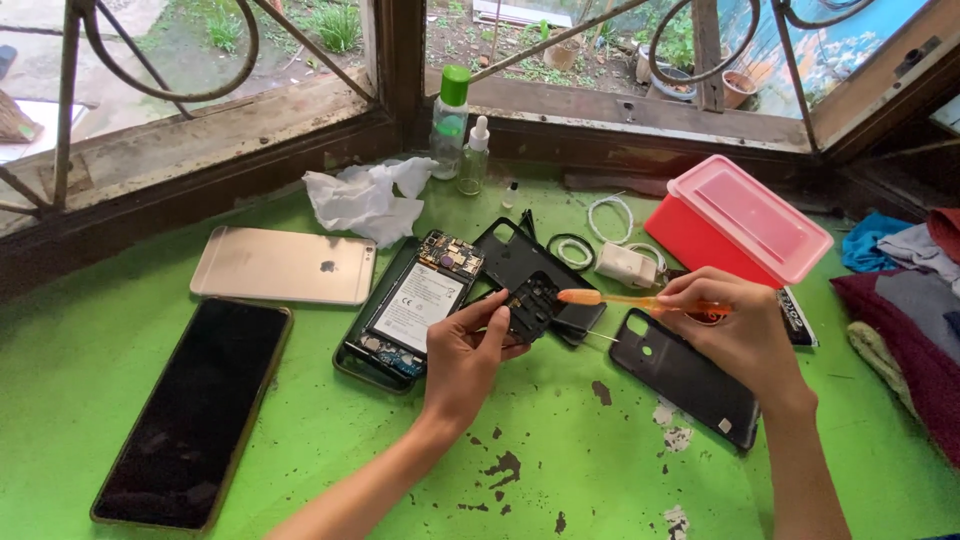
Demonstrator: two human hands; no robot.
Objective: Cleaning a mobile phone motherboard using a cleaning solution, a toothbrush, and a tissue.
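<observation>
My left hand (462,352) holds a small black phone part (530,305) just above the green table. My right hand (735,325) grips an orange toothbrush (610,298) by its handle, with the brush head touching that part. An opened phone (415,305) with its battery and circuit board exposed lies left of my left hand. A black inner frame (520,255) rests behind the part. A black back cover (690,385) lies under my right wrist.
A gold phone (285,265) lies face down and a dark-screened phone (195,410) face up at left. Crumpled tissue (365,200), two small bottles (450,120), a white charger with cable (625,262) and a pink-lidded red box (745,220) sit behind. Clothes (910,320) pile at right.
</observation>
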